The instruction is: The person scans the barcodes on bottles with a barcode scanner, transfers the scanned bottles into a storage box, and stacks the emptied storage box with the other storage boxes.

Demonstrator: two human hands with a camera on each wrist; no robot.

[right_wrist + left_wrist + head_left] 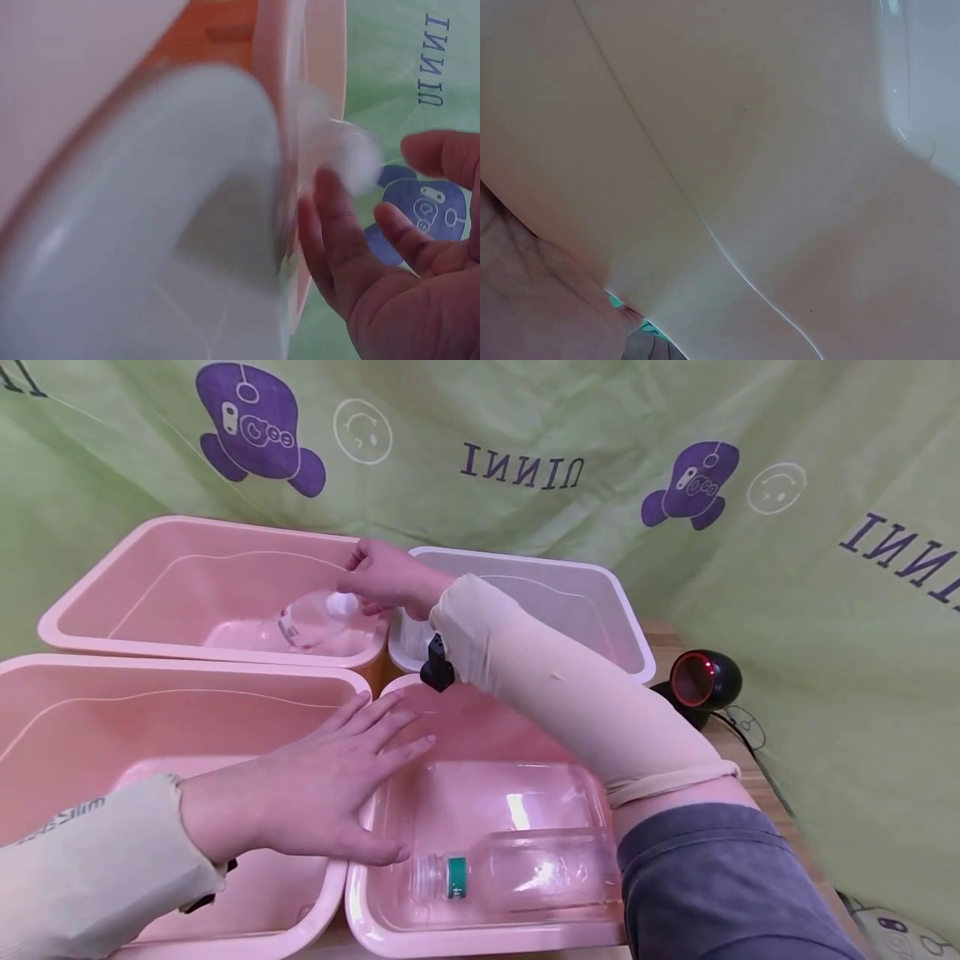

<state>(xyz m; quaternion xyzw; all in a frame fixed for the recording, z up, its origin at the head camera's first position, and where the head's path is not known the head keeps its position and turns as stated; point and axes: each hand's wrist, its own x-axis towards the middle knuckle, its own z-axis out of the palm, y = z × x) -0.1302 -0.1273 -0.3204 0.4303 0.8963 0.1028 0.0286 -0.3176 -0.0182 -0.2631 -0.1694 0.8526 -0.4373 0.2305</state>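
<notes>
My right hand (390,578) is over the corner where the back-left pink bin (187,647) meets the white bin (525,562). Just beyond its fingertips, a clear plastic bottle (300,622) with a white cap (342,603) tilts inside the pink bin. The right wrist view shows the blurred cap (352,157) beside spread fingers, the thumb standing apart. My left hand (322,789), palm down with fingers spread, lies across the adjoining rims of the two front pink bins. Below and right of it, another clear bottle (543,868) with a green neck band lies on its side.
The front-left pink bin (187,670) and front-right pink bin (495,939) stand side by side, rims close together. A black scanner-like device (705,681) with a red-lit face sits on the wooden table (757,793) at right. A green printed curtain (585,410) hangs behind.
</notes>
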